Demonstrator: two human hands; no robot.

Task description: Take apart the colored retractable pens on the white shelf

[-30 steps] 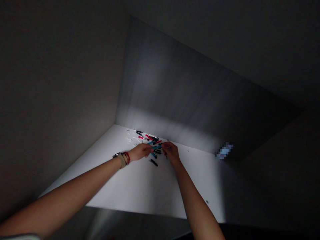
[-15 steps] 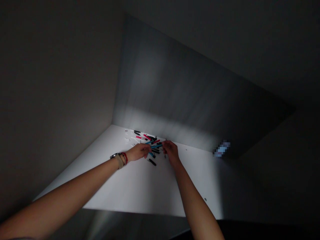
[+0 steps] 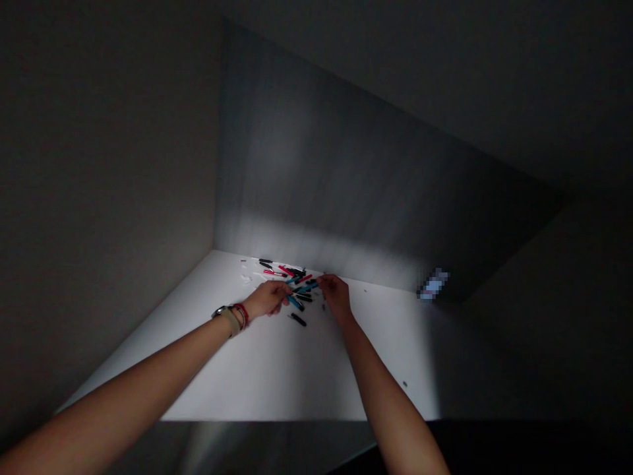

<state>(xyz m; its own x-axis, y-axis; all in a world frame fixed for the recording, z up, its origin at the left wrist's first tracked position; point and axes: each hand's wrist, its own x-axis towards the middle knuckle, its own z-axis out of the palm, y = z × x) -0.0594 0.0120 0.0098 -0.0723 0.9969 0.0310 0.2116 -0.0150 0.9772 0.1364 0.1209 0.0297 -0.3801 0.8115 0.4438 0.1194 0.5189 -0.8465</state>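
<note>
Blue pen (image 3: 307, 287): lay between the two hands, near the far edge of the surface (image 3: 267, 376), closer to its far left corner than to its near edge.
Long axis: ran sideways with a slight slant, right end a little farther toward the far edge.
Right hand (image 3: 335, 293): was nearer, its fingertips pinched on the right end.
Left hand (image 3: 267, 298): sat at the other end, fingers drawn together; whether they clasped it, I could not tell.
Look: slim, blue, with a dark part toward the left; details were too small to make out.
Around it: red pens (image 3: 285, 271) lay toward the far edge, a black pen (image 3: 298, 320) toward the near edge.
</note>
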